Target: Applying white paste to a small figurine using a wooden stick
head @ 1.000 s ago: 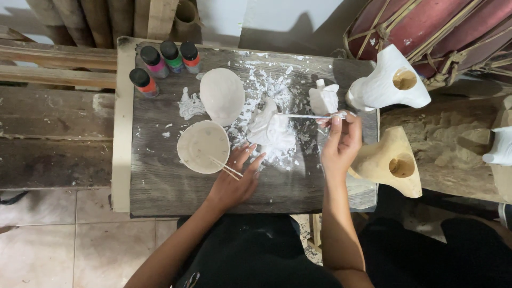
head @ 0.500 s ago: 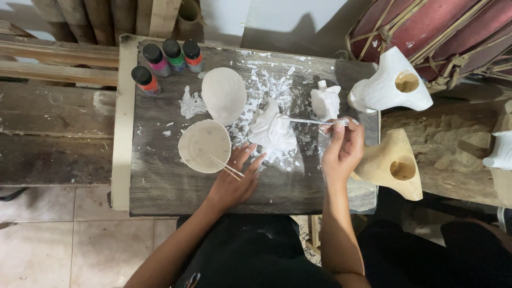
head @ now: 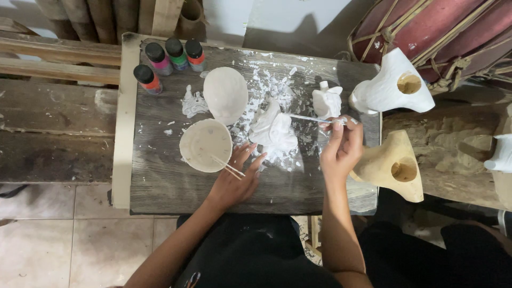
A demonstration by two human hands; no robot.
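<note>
My right hand (head: 341, 146) grips a thin stick tool (head: 309, 118) whose tip touches a white plaster figure (head: 273, 129) lying in white flakes on the wooden board (head: 160, 186). My left hand (head: 234, 178) rests flat on the board with fingers spread, just below the figure and beside a round bowl (head: 205, 144). Thin sticks (head: 229, 168) lean out of the bowl near my left fingers.
A white oval mould (head: 226, 93) and a small white figure (head: 326, 101) lie on the board. Several paint bottles (head: 169, 57) stand at the back left. A white vase-like form (head: 392, 85) and a tan one (head: 392, 165) sit at the right, by a red drum (head: 442, 32).
The view has shifted slightly. My right hand has moved a little with the stick along the plaster figure; my left hand stays in place.
</note>
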